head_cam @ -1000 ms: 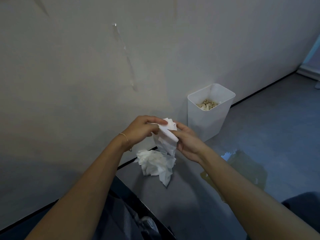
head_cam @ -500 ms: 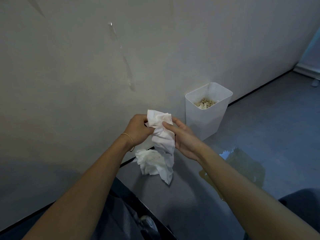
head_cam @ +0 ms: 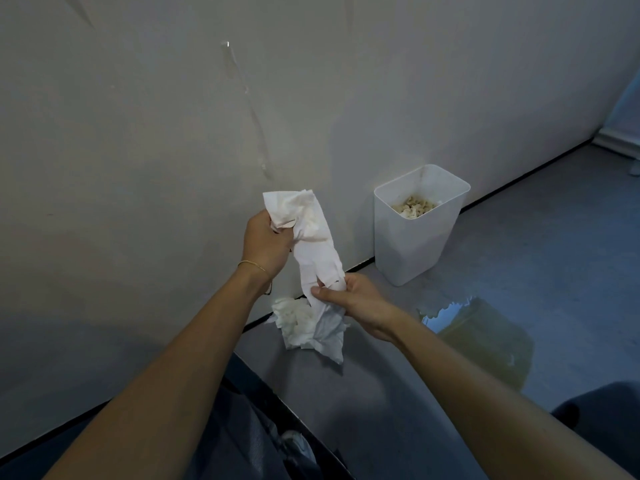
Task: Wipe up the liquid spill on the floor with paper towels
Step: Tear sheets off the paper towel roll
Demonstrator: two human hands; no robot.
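Floor (head_cam: 381,393): spill (head_cam: 485,336), bin (head_cam: 415,237), crumpled towels (head_cam: 298,320).

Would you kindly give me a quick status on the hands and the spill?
Left grip holds top of paper towel, right grip pinches it lower down. Towel stretched between them. Spill unwiped, to the right; nothing blocking.

Head-worn view, forward-down (close range)

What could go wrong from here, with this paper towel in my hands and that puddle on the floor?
1. The paper towel stretched between your left hand and right hand looks ragged near the lower grip; it may tear into scraps.
2. The puddle is broad and lies close beside you; a knee or foot could slip in it.
3. The towel looks stained near the top, so it might smear rather than absorb.
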